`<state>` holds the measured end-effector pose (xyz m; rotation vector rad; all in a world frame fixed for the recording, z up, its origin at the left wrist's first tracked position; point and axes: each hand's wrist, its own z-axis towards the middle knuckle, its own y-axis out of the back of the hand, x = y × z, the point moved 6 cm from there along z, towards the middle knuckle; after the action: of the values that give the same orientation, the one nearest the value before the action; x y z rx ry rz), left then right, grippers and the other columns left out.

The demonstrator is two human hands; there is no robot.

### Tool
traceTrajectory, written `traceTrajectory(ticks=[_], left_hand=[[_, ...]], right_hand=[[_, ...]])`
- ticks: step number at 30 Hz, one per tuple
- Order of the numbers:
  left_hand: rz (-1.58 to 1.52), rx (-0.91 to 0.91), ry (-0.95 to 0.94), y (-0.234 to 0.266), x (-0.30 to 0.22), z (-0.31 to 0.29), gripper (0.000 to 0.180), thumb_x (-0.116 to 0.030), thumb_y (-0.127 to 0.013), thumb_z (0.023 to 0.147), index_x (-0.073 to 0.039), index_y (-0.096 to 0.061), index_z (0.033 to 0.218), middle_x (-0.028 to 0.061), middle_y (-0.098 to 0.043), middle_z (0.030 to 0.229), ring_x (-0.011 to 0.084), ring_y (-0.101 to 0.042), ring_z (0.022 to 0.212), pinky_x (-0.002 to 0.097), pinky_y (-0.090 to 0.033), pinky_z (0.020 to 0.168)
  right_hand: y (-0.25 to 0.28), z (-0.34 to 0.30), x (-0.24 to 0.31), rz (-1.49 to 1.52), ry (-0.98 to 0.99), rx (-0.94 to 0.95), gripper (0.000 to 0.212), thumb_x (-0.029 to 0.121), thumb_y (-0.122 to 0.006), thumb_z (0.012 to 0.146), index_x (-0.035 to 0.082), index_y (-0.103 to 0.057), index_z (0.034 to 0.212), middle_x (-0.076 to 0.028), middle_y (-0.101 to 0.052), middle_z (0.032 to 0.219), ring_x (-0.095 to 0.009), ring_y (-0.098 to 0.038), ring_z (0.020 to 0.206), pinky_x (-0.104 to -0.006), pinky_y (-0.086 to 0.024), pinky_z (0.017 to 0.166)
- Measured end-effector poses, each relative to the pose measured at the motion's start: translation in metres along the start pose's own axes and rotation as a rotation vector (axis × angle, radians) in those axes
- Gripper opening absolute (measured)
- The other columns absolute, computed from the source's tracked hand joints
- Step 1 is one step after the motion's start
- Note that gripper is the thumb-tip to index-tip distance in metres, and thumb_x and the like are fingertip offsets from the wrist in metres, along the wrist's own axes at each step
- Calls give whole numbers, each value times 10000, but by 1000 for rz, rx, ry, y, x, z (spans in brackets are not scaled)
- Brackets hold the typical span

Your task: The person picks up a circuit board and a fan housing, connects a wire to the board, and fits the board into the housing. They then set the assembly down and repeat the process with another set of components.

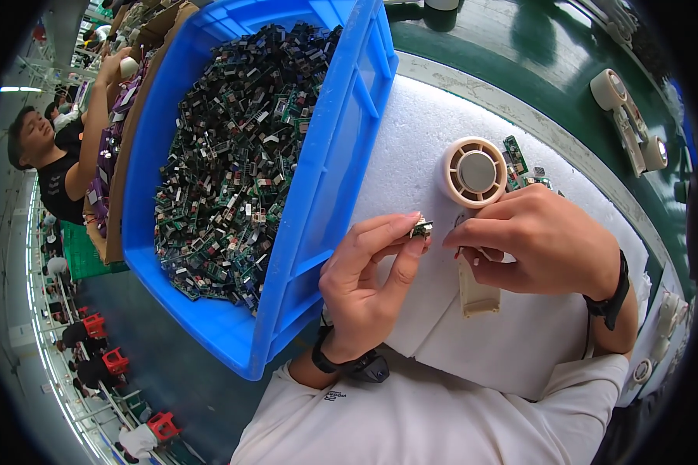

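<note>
Between the thumb and fingertips of my left hand (372, 271) is a small circuit board (422, 229) with metal parts on it. My right hand (535, 240) is closed in a pinch just to the right of that board, with thin wires (459, 251) at its fingertips; a red and a white bit show there. Under the right hand lies a cream plastic handle shell (479, 293), partly covered by the fingers. Past that hand sits a round cream fan head (475, 172) with a silver disc in its middle. Whether the two join is hidden.
A big blue bin (318, 194) full of small circuit boards (240, 155) stands to my left. Several loose boards (517, 159) lie beside the fan head on the white foam sheet (419, 116). More cream fan parts (628, 116) rest on the green bench. Another person (54, 163) works beyond a cardboard box (136, 147).
</note>
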<state>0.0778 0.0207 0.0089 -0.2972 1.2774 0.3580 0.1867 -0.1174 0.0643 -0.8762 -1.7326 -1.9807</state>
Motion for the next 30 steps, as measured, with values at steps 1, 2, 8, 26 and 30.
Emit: traceTrajectory(ticks=[1, 2, 8, 26, 30], left_hand=[[-2, 4, 1, 0, 0, 0, 244, 66, -651, 940, 26, -665, 1181, 144, -670, 1140, 193, -721, 918, 307, -605, 827], [-4, 7, 1, -1, 0, 1, 244, 66, -650, 941, 26, -665, 1181, 145, -670, 1142, 193, -721, 919, 309, -606, 827], [-7, 13, 10, -2, 0, 0, 244, 59, -649, 944, 27, -662, 1186, 151, -671, 1149, 196, -721, 928, 321, -612, 828], [-43, 84, -66, -1, -2, -3, 330, 150, -670, 883, 31, -687, 1190, 159, -665, 1184, 209, -691, 1023, 301, -596, 888], [-158, 123, -27, -2, 0, -1, 329, 166, -653, 887, 34, -688, 1186, 172, -662, 1183, 219, -691, 1025, 314, -600, 897]], right_hand=[[0, 0, -1, -1, 0, -1, 252, 54, -752, 788, 65, -700, 1034, -85, -710, 802, -281, -697, 714, -379, -565, 657], [0, 1, -1, 3, 8, -8, 245, 53, -750, 791, 64, -698, 1030, -86, -709, 803, -280, -697, 714, -377, -565, 657], [-2, 2, -7, 59, -10, -72, 219, 35, -721, 807, 64, -689, 1022, -85, -705, 794, -278, -698, 692, -362, -561, 641], [6, 1, 2, 107, 15, -240, 213, 35, -715, 793, 67, -691, 1002, -61, -695, 742, -240, -691, 613, -315, -537, 570], [6, 0, 0, 130, 25, -246, 203, 31, -724, 791, 64, -702, 989, -51, -683, 707, -222, -678, 583, -301, -520, 550]])
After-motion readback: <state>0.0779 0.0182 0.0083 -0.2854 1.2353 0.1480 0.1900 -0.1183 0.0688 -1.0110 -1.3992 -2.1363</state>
